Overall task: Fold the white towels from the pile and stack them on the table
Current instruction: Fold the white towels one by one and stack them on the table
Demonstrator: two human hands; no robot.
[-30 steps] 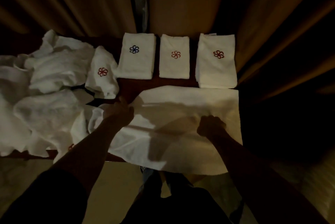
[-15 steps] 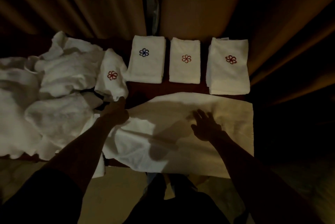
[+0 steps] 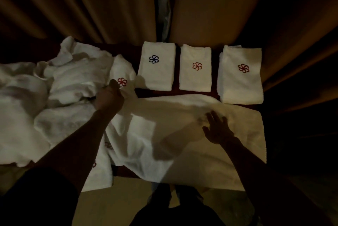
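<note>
On the near side of the table (image 3: 146, 93) I see the right hand (image 3: 217, 129) lying flat on the spread towel (image 3: 182, 152), palm down, fingers straight and wide apart, holding nothing. The left hand (image 3: 109, 97) reaches further out, to the place where this towel meets the pile (image 3: 54, 97). Its fingers look bent at the cloth, just beside a red flower mark, but the light is low and I cannot tell if they grip something or only touch it. The towel covers the near right part of the table, and its front edge hangs over the table edge toward the person. The pile is crumpled and fills the left side, touching the towel. One piece with the red flower (image 3: 126, 72) lies on its right end. Behind the towel, three folded ones lie in a row, apart from each other: the blue-flower one (image 3: 157, 76) on the left, the middle one (image 3: 195, 79) with an orange-red flower, and the right stack (image 3: 241, 86) with a dark red flower, which looks thicker and touches the far edge of the towel. Brown curtains (image 3: 91, 6) hang behind the table.
</note>
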